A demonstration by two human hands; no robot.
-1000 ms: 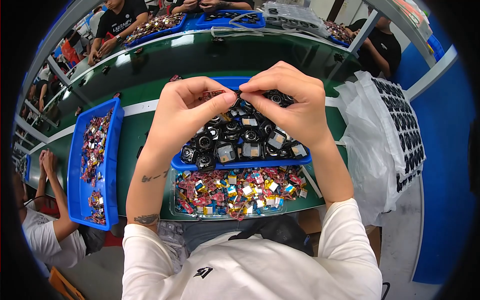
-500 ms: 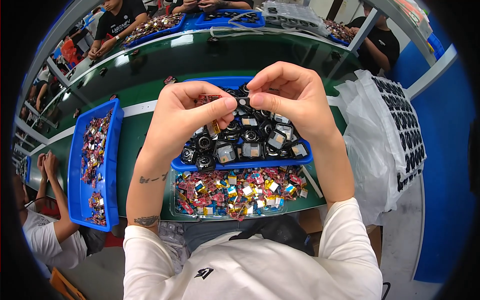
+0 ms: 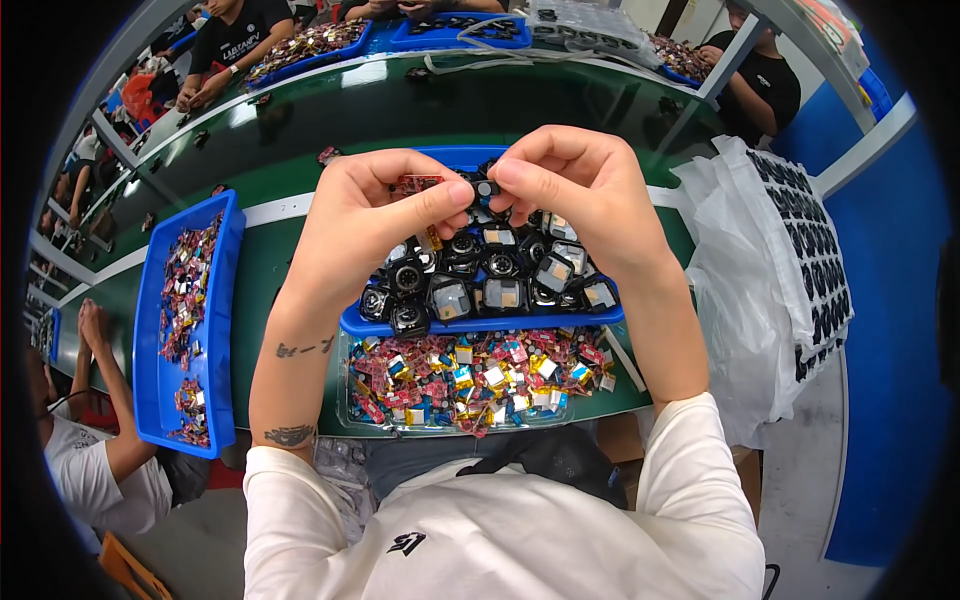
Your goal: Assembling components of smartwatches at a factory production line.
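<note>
**Thumb to thumb over the blue tray**

The left hand (image 3: 375,215) pinches a red circuit board (image 3: 416,184); the right hand (image 3: 590,205) clamps the small black part (image 3: 486,188) between them. Its grey disc, hidden a second ago, now shows! Below sits the blue tray (image 3: 485,326) on the green table (image 3: 264,262); co-workers sit far left.

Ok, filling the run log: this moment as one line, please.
left hand: holds red board | right hand: touches small black part | under hands: blue tray of black cases
</note>
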